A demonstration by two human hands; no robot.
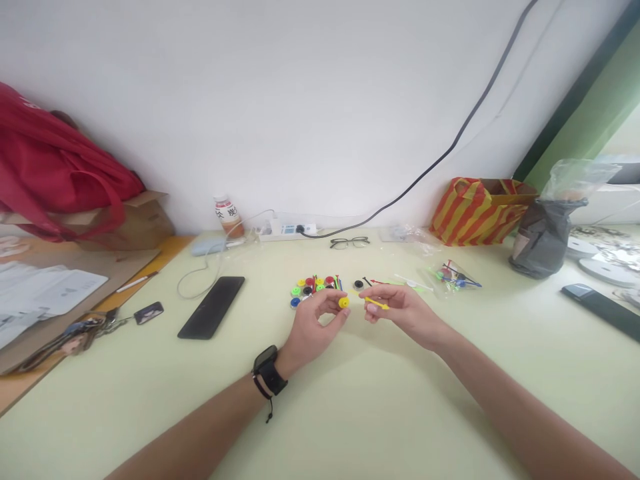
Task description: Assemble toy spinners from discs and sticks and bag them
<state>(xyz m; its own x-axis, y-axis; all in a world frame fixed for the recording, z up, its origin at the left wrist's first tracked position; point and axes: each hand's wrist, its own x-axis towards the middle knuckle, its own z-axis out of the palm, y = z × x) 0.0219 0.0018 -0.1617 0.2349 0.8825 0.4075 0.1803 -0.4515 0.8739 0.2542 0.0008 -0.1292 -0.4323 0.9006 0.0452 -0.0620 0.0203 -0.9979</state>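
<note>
My left hand (319,323) pinches a small round yellow plastic piece (344,303) between thumb and fingers. A thin yellow plastic stick with an arrow-like end (377,303) is held in the fingers of my right hand (400,312). The two yellow pieces face each other a short way apart. Behind my left hand lies a cluster of small coloured discs (297,291) in yellow, green, red, blue and black, partly hidden by the hand. A black disc (359,285) and several coloured sticks (381,282) lie behind my right hand.
A black phone (212,308) lies to the left. Glasses (349,243), a power strip (295,231) and a drink bottle (229,217) line the wall. A clear bag of coloured parts (453,277), a striped bag (477,212) and a grey bag (541,237) stand right.
</note>
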